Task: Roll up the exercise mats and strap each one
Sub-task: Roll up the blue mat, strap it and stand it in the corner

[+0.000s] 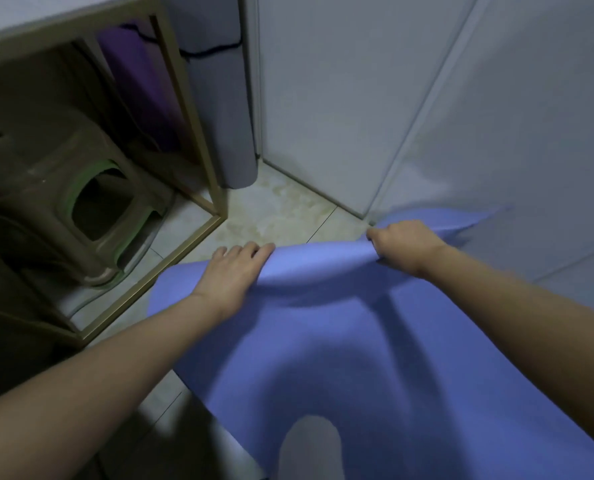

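- The white wall (357,98) filled the far side, meeting the pale tiled floor (281,209) in a corner.
- The blue mat (357,358) lay unrolled on the floor, running from the person toward that corner. Its far edge was lifted off the tiles and sagged between the two hands, with shadow beneath it.
- A table (191,140) with a thin gold frame stood to the left, just beside the mat's left edge.
- A brown stool (63,188) sat under the table.
- A grey roll (219,98) stood upright against the wall by the table's leg, with a dark strap around it near the top.
- A purple roll (136,81) stood behind the frame, partly hidden.
- The left hand (234,268) covered the mat's far left corner, fingers hooked over the edge and grasping it; the thumb was out of sight.
- The right hand (404,244) was clenched on the same edge nearer the wall, the mat bunched in its fist.
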